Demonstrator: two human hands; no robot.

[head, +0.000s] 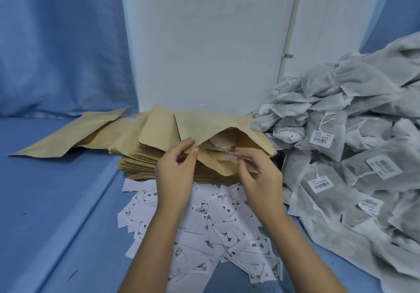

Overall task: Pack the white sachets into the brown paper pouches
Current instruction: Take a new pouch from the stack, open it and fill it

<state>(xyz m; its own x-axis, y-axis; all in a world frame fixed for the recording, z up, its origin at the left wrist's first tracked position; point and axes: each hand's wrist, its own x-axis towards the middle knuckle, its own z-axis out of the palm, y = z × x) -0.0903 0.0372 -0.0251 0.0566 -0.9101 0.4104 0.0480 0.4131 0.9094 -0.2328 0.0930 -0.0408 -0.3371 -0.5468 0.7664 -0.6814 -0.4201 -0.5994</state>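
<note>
In the head view, white barcode labels are seen on the pile of white sachets heaped at the right. Handwritten marks stand above the bars, too small to be read. Paper slips printed with bordered frames and black Chinese characters, 中 among them, are scattered on the blue cloth surface in front of the stack of brown paper pouches, partly covered by both forearms. One brown paper pouch lies open on top of the stack, and its upper lip is pinched between thumb and fingers of the left hand. A white sachet is seen partly inside the pouch mouth, with its string at the opening. The right hand is held at the mouth with fingers curled, but it is blurred, so whether anything is gripped cannot be told. Loose pouches are spread flat to the left, below a blue curtain. A white panel stands behind the stack.
</note>
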